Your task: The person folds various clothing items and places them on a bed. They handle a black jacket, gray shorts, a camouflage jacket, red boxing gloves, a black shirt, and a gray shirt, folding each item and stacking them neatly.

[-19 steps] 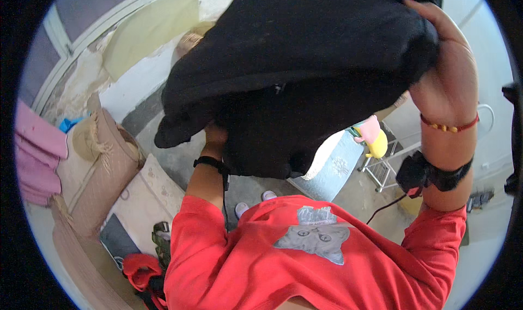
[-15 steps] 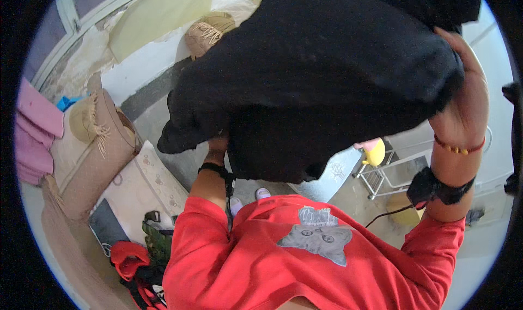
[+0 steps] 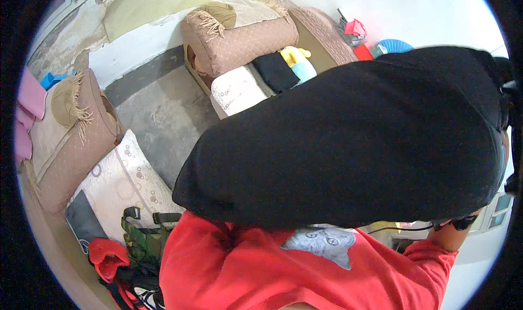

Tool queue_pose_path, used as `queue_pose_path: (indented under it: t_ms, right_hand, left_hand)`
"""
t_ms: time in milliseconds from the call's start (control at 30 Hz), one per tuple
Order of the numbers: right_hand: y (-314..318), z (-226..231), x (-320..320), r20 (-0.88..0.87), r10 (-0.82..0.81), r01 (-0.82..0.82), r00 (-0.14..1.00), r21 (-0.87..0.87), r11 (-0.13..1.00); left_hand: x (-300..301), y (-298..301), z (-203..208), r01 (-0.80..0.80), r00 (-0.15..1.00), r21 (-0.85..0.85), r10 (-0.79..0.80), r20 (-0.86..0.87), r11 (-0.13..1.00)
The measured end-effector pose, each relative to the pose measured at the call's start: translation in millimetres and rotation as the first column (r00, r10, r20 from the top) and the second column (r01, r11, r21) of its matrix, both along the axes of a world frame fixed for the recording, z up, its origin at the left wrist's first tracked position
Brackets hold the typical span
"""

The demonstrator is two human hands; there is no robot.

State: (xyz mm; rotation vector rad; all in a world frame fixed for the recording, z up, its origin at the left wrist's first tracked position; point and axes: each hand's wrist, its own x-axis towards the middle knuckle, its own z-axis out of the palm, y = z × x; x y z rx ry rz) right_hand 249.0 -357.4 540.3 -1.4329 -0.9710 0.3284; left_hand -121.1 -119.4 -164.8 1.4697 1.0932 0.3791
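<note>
A large black garment (image 3: 348, 146) is spread out in front of me, lifted above the floor and wide across the view. Its exact kind cannot be told. The cloth covers my left hand and forearm completely. At the garment's right end a thin strip of my right hand (image 3: 505, 144) shows beside the taut cloth; the fingers are behind it. Below, a black wrist strap (image 3: 464, 223) with a cable sits on my right forearm. The garment's lower edge lies against my red shirt (image 3: 245, 261), partly over its grey cat print (image 3: 321, 244).
A brown quilted sofa arm (image 3: 242, 46) stands ahead, with a folded black cloth (image 3: 275, 72) and a yellow soft toy (image 3: 294, 55) near it. Left, another sofa arm (image 3: 76, 146) borders a patterned seat cover (image 3: 128, 184). A camouflage bag (image 3: 144, 236) and red cap (image 3: 109, 258) lie nearby.
The garment has come lower and closer, spreading wider toward the right. My left hand has gone out of sight behind it, and my right hand has moved down and right, mostly covered.
</note>
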Motion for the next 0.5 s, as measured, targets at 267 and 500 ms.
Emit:
queue_pose_path:
  t_ms: [267,500]
  right_hand:
    - [-68,-10,77,-0.136,-0.127,0.134,0.982,0.045,0.990]
    - [-112,-73,94,-0.268,-0.205,0.215,0.941,0.009,0.977]
  left_hand:
    - [-23,55,119,0.253,0.809,-0.157,-0.119,0.576,0.955]
    - [34,16,142,0.393,0.783,-0.700,0.181,0.595,0.597]
